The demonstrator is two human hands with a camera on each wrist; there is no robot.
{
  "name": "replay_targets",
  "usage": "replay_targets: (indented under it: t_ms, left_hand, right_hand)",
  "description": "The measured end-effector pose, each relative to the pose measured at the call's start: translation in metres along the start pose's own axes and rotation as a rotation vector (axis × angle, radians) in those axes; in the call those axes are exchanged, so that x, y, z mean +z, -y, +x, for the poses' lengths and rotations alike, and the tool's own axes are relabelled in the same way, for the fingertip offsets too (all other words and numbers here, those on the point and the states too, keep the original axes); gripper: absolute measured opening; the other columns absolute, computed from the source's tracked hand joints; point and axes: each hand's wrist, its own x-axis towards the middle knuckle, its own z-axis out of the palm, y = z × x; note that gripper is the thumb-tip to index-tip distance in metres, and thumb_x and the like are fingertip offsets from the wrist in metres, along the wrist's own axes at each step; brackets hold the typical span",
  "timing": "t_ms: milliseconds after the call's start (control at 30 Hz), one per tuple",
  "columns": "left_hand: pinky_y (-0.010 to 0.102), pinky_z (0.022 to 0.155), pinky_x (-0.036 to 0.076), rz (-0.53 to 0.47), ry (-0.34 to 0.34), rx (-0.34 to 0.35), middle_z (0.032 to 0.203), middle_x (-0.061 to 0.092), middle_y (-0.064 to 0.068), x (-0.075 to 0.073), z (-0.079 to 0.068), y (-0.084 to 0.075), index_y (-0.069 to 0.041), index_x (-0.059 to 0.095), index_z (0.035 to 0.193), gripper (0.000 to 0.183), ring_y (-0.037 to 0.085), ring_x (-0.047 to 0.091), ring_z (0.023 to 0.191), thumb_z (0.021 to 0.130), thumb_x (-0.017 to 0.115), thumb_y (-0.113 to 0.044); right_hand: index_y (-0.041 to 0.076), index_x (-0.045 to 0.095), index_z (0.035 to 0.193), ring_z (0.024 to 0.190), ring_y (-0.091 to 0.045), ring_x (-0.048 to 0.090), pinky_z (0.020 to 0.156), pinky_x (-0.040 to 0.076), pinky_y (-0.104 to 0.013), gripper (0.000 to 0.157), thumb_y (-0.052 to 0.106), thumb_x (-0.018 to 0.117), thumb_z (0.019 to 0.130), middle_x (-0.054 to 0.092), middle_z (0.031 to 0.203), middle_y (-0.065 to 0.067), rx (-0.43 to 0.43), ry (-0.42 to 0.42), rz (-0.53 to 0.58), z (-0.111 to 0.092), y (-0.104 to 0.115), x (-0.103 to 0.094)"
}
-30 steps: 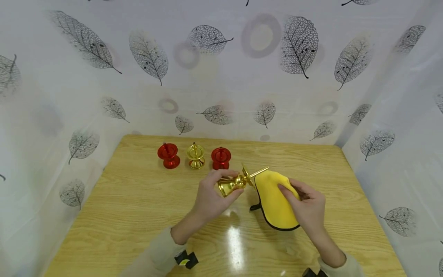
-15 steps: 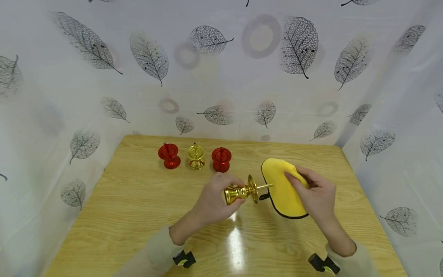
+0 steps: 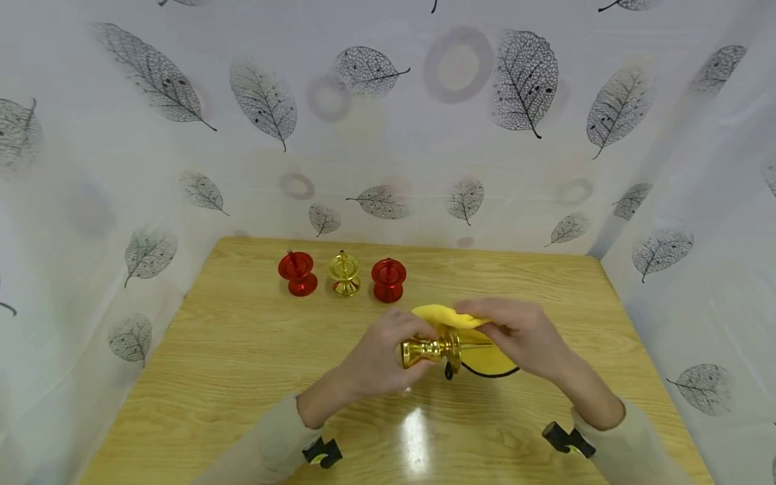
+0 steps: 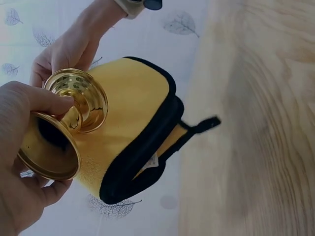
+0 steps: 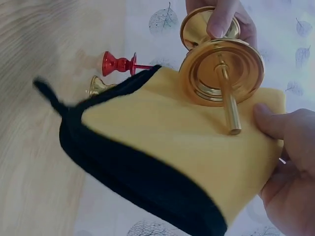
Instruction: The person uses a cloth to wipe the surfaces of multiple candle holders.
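Observation:
My left hand point(image 3: 378, 353) grips a gold candlestick point(image 3: 422, 349) by its stem, tipped on its side above the table. Its dish and thin rod point right, towards my other hand. A yellow cloth mitt point(image 3: 441, 314) with black trim is pinched between the thumb and fingers of my right hand point(image 3: 529, 338). The mitt bends over and behind the rod. Seen from the right wrist, the candlestick's rod and dish point(image 5: 202, 73) lie in front of the yellow fabric point(image 5: 147, 118). In the left wrist view the mitt's dark mouth point(image 4: 142, 152) and hanging loop point(image 4: 204, 125) show.
Three candlesticks stand upright in a row at the back of the wooden table point(image 3: 273, 350): a red one point(image 3: 301, 281), a gold one point(image 3: 346, 286) and another red one point(image 3: 388, 289). A leaf-printed white curtain point(image 3: 388, 155) encloses the table's back and sides.
The right hand has turned over and brought the mitt left, folding it about the candlestick's rod. My left hand has shifted slightly right with the candlestick, which now lies nearly level.

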Motion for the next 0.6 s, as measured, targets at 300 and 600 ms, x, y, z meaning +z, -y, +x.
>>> replay_targets:
  t_ms: [300,600]
  left_hand:
    - [0.023,0.086,0.058,0.022,-0.018,-0.011,0.107,0.072,0.004,-0.004,-0.002,-0.001,-0.01,0.076,0.107,0.033,0.015,0.067,0.096,0.078,0.09,-0.011]
    - [0.025,0.086,0.06,0.041,-0.016,0.005,0.109,0.073,0.006,-0.004,-0.003,0.002,-0.01,0.074,0.104,0.032,0.017,0.068,0.099,0.077,0.091,-0.01]
  right_hand:
    - [0.008,0.076,0.122,0.107,-0.026,0.076,0.086,0.064,-0.033,0.037,0.022,0.043,0.114,0.077,0.127,-0.009,-0.201,0.119,-0.289,0.005,0.015,-0.003]
    - [0.014,0.078,0.12,0.119,-0.026,0.072,0.09,0.064,-0.04,0.045,0.038,0.041,0.113,0.077,0.127,-0.002,-0.245,0.192,-0.348,0.005,0.023,0.002]
